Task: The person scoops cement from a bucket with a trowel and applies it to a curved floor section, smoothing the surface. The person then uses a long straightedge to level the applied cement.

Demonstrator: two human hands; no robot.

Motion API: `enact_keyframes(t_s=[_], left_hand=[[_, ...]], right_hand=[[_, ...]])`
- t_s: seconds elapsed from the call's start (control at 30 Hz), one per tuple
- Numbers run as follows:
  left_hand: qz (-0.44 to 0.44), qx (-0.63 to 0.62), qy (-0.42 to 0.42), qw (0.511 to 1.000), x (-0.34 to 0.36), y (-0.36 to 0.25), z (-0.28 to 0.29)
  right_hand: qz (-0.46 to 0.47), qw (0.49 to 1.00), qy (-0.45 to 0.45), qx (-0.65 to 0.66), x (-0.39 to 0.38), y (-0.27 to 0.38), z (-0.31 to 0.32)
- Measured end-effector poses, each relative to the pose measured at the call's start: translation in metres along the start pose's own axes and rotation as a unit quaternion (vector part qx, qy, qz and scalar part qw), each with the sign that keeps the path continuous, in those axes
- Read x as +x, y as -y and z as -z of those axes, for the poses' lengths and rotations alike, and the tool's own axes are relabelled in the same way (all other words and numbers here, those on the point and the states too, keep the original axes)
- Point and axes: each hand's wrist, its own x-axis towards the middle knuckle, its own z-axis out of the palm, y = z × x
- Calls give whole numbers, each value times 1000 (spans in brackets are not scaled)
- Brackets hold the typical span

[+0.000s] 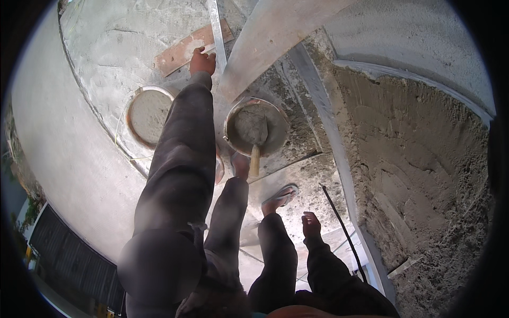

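My left hand (pixel 202 63) is stretched far forward with its fingers apart, and I see nothing in it. It hovers over or touches the near edge of a reddish-brown board (pixel 174 57); which, I cannot tell. A metal straightedge (pixel 217 33) lies across the board just right of the fingers. Below my arm stands a bucket of grey mortar (pixel 150 117). To its right, a second bucket (pixel 229 123) holds mortar and a trowel with a wooden handle (pixel 255 160), its blade resting on the mortar. My right hand (pixel 312 225) hangs low by my side, fingers loosely bent, nothing visible in it.
A wide pale slab or beam (pixel 275 40) slants across the top. Wet mortar covers the wall surface (pixel 419 159) at right, bordered by a pale edge strip (pixel 339 143). A thin dark rod (pixel 342 228) leans near my right hand. My sandalled foot (pixel 281 199) stands on the rough floor.
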Motion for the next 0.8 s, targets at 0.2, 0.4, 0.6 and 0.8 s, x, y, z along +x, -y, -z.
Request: enact_keyframes(t_s=[0.2,0.4,0.6,0.8], left_hand=[[-29,112,-59,992,39,16,-61],[15,118,-29,992,75,-4,-77],[-105,48,-235,965,66,-8,13],[-259,-273,-79,923,-12,-44,187]], right_hand=[[-173,984,-30,-1,-40,-113,5],[-194,970,-14,143,-28,-110,12],[-115,991,5,60,-29,-93,9],[28,999,-43,19,-13,-89,-11]])
